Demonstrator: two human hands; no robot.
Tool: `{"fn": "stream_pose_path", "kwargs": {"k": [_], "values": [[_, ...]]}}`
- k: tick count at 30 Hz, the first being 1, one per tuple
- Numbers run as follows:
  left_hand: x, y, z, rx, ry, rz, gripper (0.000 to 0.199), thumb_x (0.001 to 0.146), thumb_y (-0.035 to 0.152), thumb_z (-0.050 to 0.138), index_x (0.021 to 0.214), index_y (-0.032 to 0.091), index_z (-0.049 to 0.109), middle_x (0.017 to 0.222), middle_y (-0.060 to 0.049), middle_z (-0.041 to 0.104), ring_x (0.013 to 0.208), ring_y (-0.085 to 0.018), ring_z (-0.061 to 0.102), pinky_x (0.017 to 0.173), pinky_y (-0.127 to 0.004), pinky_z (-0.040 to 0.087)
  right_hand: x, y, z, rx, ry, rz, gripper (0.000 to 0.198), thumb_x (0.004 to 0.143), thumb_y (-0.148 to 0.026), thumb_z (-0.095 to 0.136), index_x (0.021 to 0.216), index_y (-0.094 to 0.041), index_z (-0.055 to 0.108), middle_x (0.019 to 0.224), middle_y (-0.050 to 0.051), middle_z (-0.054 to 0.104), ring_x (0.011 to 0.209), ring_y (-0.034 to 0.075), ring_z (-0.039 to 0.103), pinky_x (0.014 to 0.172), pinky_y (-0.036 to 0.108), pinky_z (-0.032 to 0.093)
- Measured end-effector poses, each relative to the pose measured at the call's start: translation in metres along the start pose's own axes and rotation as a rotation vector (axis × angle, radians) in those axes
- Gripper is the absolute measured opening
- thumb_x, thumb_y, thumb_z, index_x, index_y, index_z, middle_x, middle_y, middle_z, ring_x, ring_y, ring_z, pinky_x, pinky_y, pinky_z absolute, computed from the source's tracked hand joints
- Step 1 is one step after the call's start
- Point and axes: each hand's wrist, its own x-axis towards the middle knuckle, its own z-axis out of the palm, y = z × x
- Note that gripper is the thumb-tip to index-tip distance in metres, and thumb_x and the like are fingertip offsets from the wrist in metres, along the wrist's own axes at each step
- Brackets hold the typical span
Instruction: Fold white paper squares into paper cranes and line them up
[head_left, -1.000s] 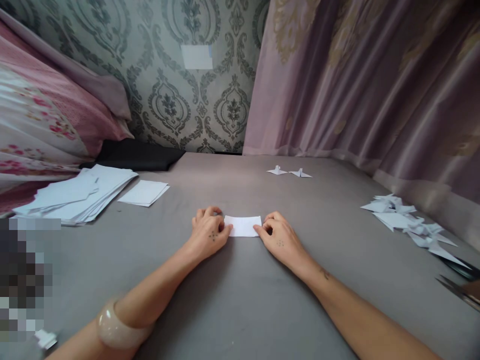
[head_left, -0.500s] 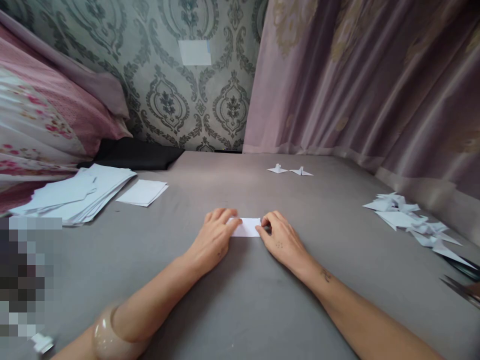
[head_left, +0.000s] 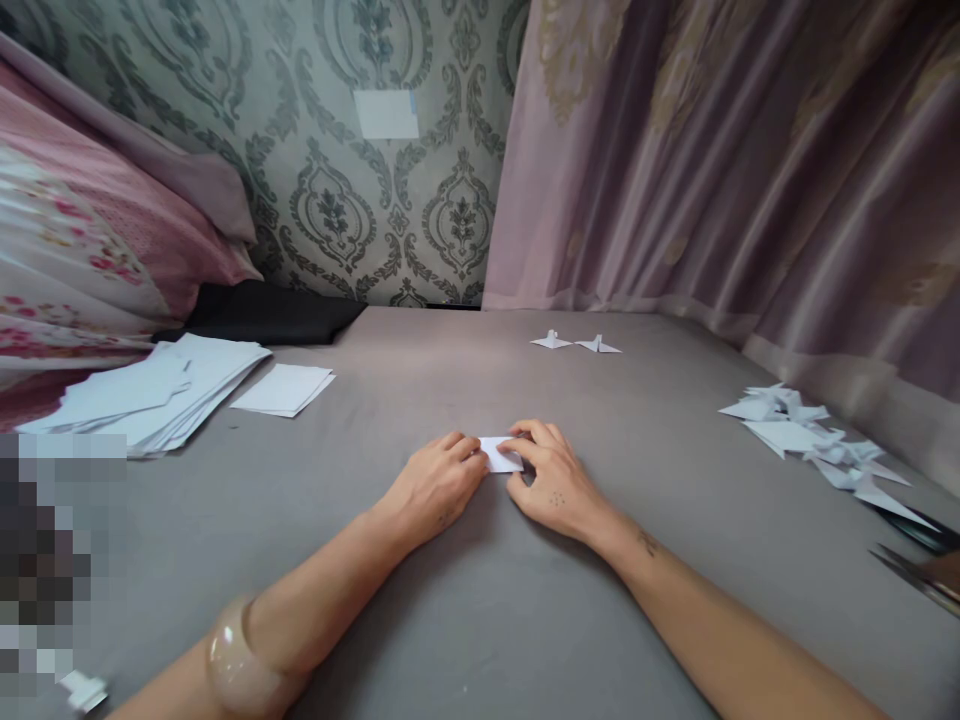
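Note:
A small white folded paper (head_left: 495,452) lies flat on the grey surface in the middle of the head view. At its left end, my left hand (head_left: 444,478) has its fingers bent together and gripping the edge, covering that part. My right hand (head_left: 553,468) is over the right end, index finger resting on top of the paper. Its thumb is spread away, near the lower right corner, so this hand is open.
Stacked white sheets (head_left: 161,390) and smaller square papers (head_left: 283,390) lie at left. Two paper cranes (head_left: 551,341) sit at the back; several more (head_left: 817,440) are piled at right, near scissors (head_left: 911,575). Black cloth (head_left: 270,312) lies by the wall.
My left fingers have come down and closed on the paper's left end. The right hand's pinch at the right edge has loosened, its index finger moving onto the paper.

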Motion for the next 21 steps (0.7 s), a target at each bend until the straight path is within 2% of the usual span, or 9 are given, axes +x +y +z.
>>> {"fn": "stream_pose_path", "kwargs": {"k": [5,8,12,14,16,19,21], "values": [[-0.0018,-0.0036,0.0013,-0.058,0.064,0.001,0.033,0.097,0.032,0.031,0.1,0.017,0.061,0.1,-0.01,0.061,0.091,-0.021,0.053,0.083,-0.035,0.046,0.0018,0.0023,-0.0006,0.008,0.034,-0.039,0.022,0.085,-0.02,0.049,0.096,-0.023,0.068,0.109,0.007,0.059,0.102,0.021,0.051,0.091,0.038,0.042],[-0.0015,-0.0061,0.0012,-0.085,0.077,0.005,0.032,0.095,0.038,0.037,0.1,0.018,0.061,0.101,-0.009,0.061,0.092,-0.021,0.053,0.082,-0.035,0.045,0.0011,0.0005,-0.0025,-0.003,0.021,-0.058,0.027,0.08,-0.012,0.049,0.097,-0.023,0.067,0.11,0.007,0.059,0.104,0.022,0.05,0.091,0.037,0.042],[0.0001,-0.0035,0.0003,0.032,0.029,0.019,0.033,0.097,0.028,0.031,0.093,0.017,0.061,0.09,-0.009,0.063,0.085,-0.022,0.055,0.075,-0.034,0.044,-0.0003,-0.0005,-0.0028,-0.002,-0.021,-0.065,0.039,0.068,-0.007,0.052,0.101,-0.022,0.065,0.114,0.007,0.057,0.107,0.023,0.049,0.094,0.037,0.04],[0.0009,-0.0016,-0.0001,0.089,0.014,0.019,0.035,0.097,0.024,0.028,0.089,0.015,0.061,0.085,-0.009,0.064,0.081,-0.022,0.055,0.072,-0.035,0.043,0.0,0.0008,-0.0015,0.017,-0.006,-0.07,0.037,0.07,-0.008,0.055,0.103,-0.022,0.065,0.114,0.007,0.058,0.107,0.022,0.05,0.093,0.037,0.04],[0.0013,-0.0011,-0.0006,0.095,0.025,0.001,0.036,0.097,0.023,0.027,0.087,0.015,0.061,0.082,-0.01,0.064,0.079,-0.022,0.056,0.072,-0.034,0.042,0.0014,0.0024,-0.0003,0.058,0.038,-0.076,0.028,0.077,-0.013,0.055,0.101,-0.023,0.066,0.11,0.006,0.06,0.104,0.021,0.052,0.092,0.037,0.041],[0.0018,-0.0012,-0.0028,-0.014,0.103,-0.039,0.035,0.097,0.029,0.031,0.091,0.015,0.062,0.086,-0.01,0.066,0.082,-0.023,0.058,0.074,-0.034,0.04,0.0053,0.0022,-0.0008,0.16,0.11,-0.085,0.018,0.087,-0.022,0.052,0.092,-0.024,0.069,0.102,0.005,0.064,0.097,0.019,0.055,0.091,0.037,0.041],[0.0021,0.0007,-0.0059,-0.179,0.169,-0.099,0.034,0.095,0.034,0.035,0.091,0.016,0.064,0.087,-0.009,0.067,0.082,-0.022,0.058,0.075,-0.033,0.04,0.0084,0.0,-0.0027,0.287,0.147,-0.068,0.017,0.087,-0.027,0.054,0.085,-0.024,0.07,0.097,0.004,0.066,0.094,0.018,0.057,0.091,0.037,0.041]]}}
